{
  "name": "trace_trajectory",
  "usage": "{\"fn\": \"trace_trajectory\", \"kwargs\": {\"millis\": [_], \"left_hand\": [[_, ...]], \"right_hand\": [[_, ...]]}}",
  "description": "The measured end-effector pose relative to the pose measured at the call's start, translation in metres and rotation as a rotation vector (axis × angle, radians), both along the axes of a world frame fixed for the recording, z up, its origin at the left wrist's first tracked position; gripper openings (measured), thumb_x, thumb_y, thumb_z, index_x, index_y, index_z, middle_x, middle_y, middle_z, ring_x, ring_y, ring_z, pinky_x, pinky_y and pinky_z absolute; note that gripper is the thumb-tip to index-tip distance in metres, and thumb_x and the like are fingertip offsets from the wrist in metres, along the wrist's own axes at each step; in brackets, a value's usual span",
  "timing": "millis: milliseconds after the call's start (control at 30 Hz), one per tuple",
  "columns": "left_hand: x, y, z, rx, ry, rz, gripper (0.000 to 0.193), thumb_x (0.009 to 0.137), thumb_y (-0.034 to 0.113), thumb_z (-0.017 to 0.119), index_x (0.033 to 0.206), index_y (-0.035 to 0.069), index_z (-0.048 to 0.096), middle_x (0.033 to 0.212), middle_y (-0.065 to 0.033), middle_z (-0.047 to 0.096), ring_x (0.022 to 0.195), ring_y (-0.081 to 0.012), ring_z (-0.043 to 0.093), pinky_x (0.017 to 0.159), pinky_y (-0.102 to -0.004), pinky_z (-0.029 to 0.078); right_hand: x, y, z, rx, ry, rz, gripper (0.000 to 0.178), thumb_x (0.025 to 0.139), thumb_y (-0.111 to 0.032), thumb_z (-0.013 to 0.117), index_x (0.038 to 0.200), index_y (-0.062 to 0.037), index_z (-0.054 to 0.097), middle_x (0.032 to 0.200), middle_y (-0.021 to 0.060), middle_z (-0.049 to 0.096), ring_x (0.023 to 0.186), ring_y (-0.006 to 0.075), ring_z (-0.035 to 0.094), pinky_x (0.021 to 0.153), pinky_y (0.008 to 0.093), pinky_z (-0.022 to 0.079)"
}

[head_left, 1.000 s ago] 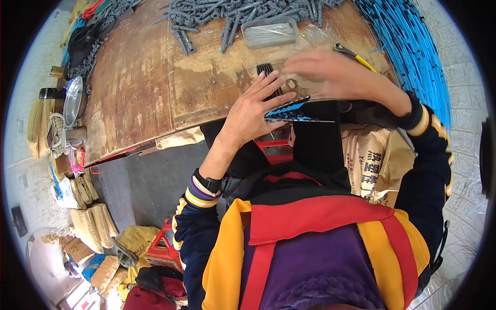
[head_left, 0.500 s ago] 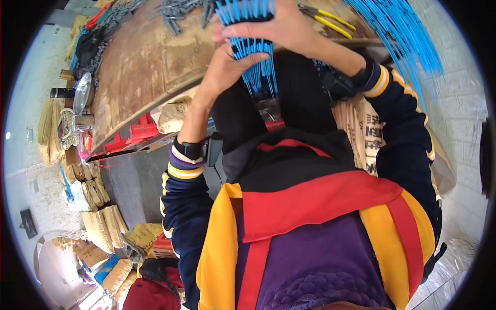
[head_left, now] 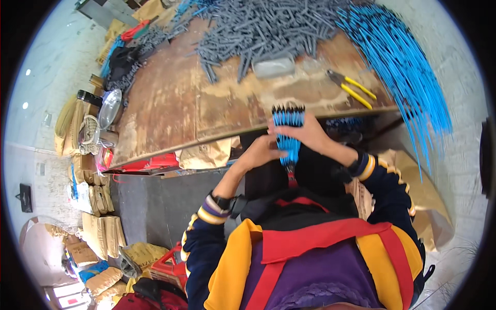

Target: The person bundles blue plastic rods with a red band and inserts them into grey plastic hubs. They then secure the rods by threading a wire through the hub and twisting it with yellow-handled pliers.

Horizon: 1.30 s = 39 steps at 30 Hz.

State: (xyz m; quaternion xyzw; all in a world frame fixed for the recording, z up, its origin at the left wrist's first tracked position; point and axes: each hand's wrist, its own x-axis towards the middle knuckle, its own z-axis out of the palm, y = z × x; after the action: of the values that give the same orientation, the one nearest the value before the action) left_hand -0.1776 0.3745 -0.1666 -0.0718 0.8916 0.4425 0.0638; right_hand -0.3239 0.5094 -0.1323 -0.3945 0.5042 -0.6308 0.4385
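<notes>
Between my hands is a bundle of thin blue plastic rods with black tips, held just off the table's front edge above my lap. The black ends point away from me, in a fairly even row. My right hand wraps the bundle from the right, fingers across its upper part. Lower down, my left hand closes on it from the left, its thumb over the front; the fingers behind are partly hidden.
A wooden table carries a big heap of grey plastic pieces, a clear plastic box and yellow-handled pliers. Many loose blue rods overhang its right end. Paper sacks and a red crate stand left.
The view has shifted, bringing more of the table and the grey heap into sight. My hands and the bundle now appear lower and nearer my body, and the rods look more tightly gathered.
</notes>
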Motion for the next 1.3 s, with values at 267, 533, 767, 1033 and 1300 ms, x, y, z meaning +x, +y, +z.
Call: {"fn": "trace_trajectory", "kwargs": {"millis": [267, 533, 767, 1033, 1300], "left_hand": [[-0.071, -0.190, 0.065, -0.434, 0.370, 0.497, 0.020, 0.086, 0.010, 0.065, 0.102, 0.000, 0.066, 0.083, -0.0142, 0.069, 0.074, -0.0260, 0.067, 0.063, -0.0357, 0.050], [-0.119, -0.256, 0.042, -0.914, 0.442, 0.654, 0.027, 0.076, 0.009, 0.073, 0.099, 0.001, 0.061, 0.088, -0.0164, 0.068, 0.079, -0.0327, 0.065, 0.071, -0.0403, 0.049], [-0.080, -0.154, 0.077, -0.449, 0.535, 0.711, 0.028, 0.079, 0.008, 0.074, 0.103, 0.002, 0.061, 0.091, -0.0120, 0.069, 0.080, -0.0238, 0.067, 0.071, -0.0342, 0.051], [-0.020, -0.033, 0.055, 0.785, 0.500, 0.662, 0.030, 0.092, 0.011, 0.065, 0.120, 0.002, 0.060, 0.094, -0.0095, 0.068, 0.080, -0.0153, 0.066, 0.072, -0.0274, 0.055], [-0.013, -0.022, 0.062, 1.064, 0.647, 0.568, 0.038, 0.100, 0.014, 0.053, 0.135, 0.002, 0.048, 0.114, -0.0160, 0.063, 0.089, -0.0173, 0.066, 0.079, -0.0276, 0.056]], "right_hand": [[-0.005, -0.010, 0.004, 0.053, 0.008, -0.039, 0.028, 0.085, 0.001, 0.069, 0.112, 0.0050, 0.061, 0.098, 0.0111, 0.070, 0.095, 0.0200, 0.069, 0.083, 0.0319, 0.055], [-0.008, -0.021, -0.005, 0.089, -0.031, 0.017, 0.028, 0.085, 0.001, 0.069, 0.112, 0.0054, 0.061, 0.099, 0.0113, 0.071, 0.095, 0.0197, 0.069, 0.084, 0.0311, 0.055], [-0.002, -0.016, -0.005, 0.120, -0.037, -0.051, 0.024, 0.085, -0.001, 0.071, 0.107, 0.0043, 0.065, 0.095, 0.0073, 0.071, 0.094, 0.0155, 0.068, 0.083, 0.0281, 0.054], [-0.006, -0.020, -0.001, 0.043, 0.070, -0.028, 0.023, 0.085, -0.010, 0.072, 0.104, 0.0006, 0.068, 0.095, 0.0048, 0.071, 0.087, 0.0116, 0.066, 0.079, 0.0270, 0.052], [0.002, -0.021, -0.003, -0.026, -0.015, 0.036, 0.025, 0.087, -0.007, 0.070, 0.110, 0.0029, 0.065, 0.100, 0.0100, 0.070, 0.091, 0.0216, 0.070, 0.081, 0.0324, 0.056]]}}
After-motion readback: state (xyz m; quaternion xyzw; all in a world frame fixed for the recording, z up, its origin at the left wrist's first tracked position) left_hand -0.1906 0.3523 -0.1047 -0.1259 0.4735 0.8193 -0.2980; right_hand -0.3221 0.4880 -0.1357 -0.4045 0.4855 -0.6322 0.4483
